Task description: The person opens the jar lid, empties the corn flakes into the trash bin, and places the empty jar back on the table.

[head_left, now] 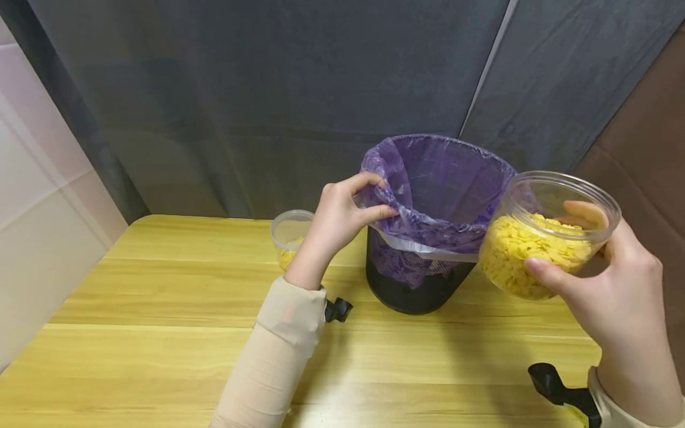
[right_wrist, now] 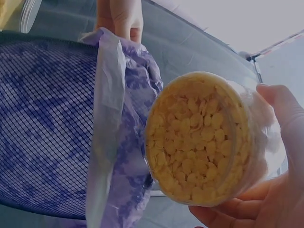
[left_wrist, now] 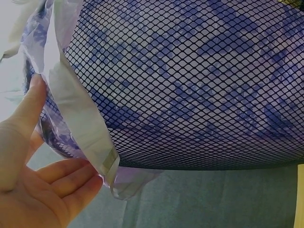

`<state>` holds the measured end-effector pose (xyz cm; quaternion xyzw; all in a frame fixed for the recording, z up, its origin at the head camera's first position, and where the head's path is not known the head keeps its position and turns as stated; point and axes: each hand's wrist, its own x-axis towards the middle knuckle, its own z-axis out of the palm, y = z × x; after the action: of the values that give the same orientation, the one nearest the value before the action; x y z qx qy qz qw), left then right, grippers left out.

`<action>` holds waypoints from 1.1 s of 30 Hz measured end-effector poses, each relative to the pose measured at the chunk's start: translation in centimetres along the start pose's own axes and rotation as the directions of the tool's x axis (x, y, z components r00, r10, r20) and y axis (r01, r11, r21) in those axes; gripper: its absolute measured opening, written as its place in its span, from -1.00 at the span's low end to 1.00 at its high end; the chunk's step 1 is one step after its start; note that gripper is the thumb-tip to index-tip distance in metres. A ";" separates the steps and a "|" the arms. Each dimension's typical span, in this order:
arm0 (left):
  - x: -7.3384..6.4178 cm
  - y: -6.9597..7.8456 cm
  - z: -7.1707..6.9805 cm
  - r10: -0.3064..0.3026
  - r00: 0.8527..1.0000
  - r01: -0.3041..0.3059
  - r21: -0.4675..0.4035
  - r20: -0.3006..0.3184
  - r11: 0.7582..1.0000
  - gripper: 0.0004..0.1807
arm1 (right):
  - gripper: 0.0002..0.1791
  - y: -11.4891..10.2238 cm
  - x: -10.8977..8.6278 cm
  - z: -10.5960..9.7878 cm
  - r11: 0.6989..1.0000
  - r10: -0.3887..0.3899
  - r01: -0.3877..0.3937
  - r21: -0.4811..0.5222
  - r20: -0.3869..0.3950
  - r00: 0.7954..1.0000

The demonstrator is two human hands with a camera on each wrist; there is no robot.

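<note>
A black mesh trash can [head_left: 407,297] stands on the table, lined with a purple garbage bag [head_left: 444,172] folded over its rim. My left hand [head_left: 348,208] grips the bag-covered rim at the left side. In the left wrist view, the thumb of that left hand [left_wrist: 35,156] lies against the bag's edge. My right hand [head_left: 621,279] holds a clear plastic jar [head_left: 556,184] just right of the rim, slightly tilted. Its mouth is uncovered, and yellow flakes [head_left: 535,249] fill its lower part. Through the base in the right wrist view, the flakes [right_wrist: 194,142] look round and flat.
Behind my left forearm, a smaller clear tub [head_left: 291,229] with some yellow bits stands on the wooden table [head_left: 160,345], partly hidden. A grey curtain [head_left: 241,107] hangs behind the table. Black wrist mounts [head_left: 562,389] stick out near my sleeves.
</note>
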<state>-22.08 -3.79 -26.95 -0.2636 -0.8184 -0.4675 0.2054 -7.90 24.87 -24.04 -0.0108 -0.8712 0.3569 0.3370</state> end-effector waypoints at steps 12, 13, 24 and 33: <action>0.0 -0.1 0.0 0.001 1.000 -0.001 -0.018 -0.006 1.000 -0.60 | -0.07 -1.2 1.9 -0.6 0.992 0.036 -0.037 -0.124 -0.015 0.999; 0.0 -0.1 0.0 0.000 1.000 0.000 -0.019 -0.005 1.000 -0.59 | -0.06 -1.2 2.1 -0.7 0.990 0.026 -0.028 -0.139 -0.015 1.000; -0.1 -0.1 0.0 -0.002 1.000 0.002 -0.020 -0.009 1.000 -0.59 | -0.11 -2.1 4.4 -0.9 0.979 -0.013 0.013 -0.204 -0.001 1.000; -0.1 0.0 0.0 -0.011 1.000 0.011 -0.036 -0.011 0.999 -0.60 | -0.14 -2.4 6.2 -0.4 0.970 -0.096 0.104 -0.221 0.045 0.994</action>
<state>-22.01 -3.83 -27.03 -0.2603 -0.8102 -0.4845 0.2026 -11.85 24.92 -18.71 0.0014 -0.9108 0.2395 0.3362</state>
